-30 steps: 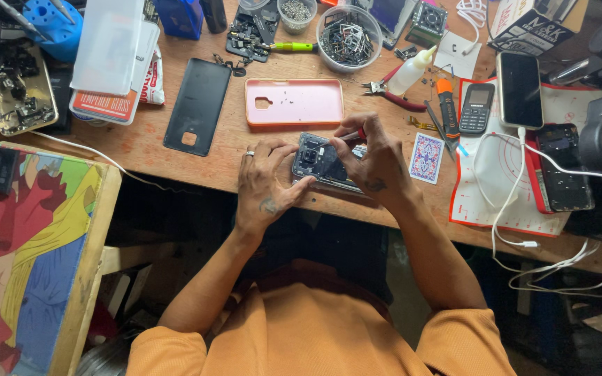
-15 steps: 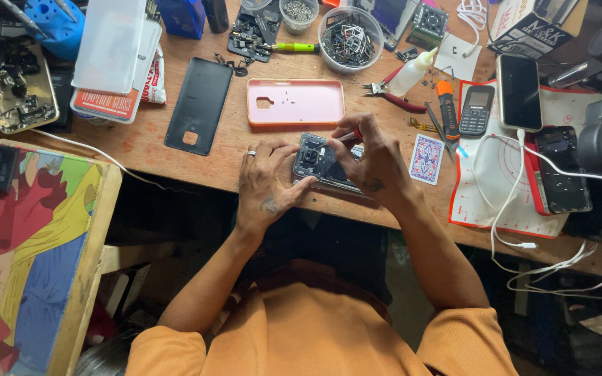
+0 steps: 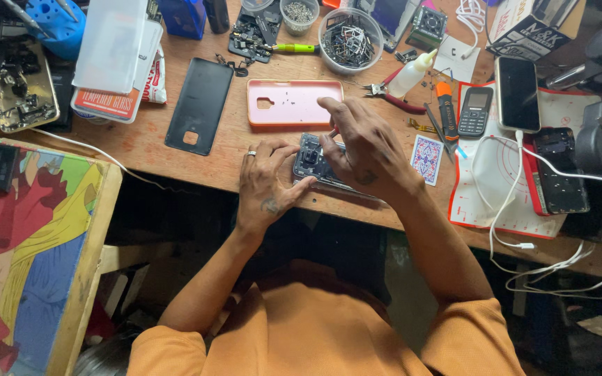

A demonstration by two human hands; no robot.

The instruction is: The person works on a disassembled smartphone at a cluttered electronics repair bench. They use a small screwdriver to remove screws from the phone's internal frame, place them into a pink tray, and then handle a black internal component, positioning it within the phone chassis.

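An opened dark phone with its insides showing lies at the near edge of the wooden bench. My left hand, with a ring on one finger, grips the phone's left end. My right hand lies over the phone's right part. Its fingers stretch up to the near edge of a pink phone case that has tiny screws scattered in it. Whether those fingertips pinch anything is too small to tell.
A black back cover lies left of the pink case. Behind are a round tub of metal parts, pliers and a small squeeze bottle. To the right are a playing card, a keypad phone, phones and white cables. A painted board stands left.
My right hand's fingers have stretched from the top of the opened phone up to the pink case's near edge. My left hand still holds the phone.
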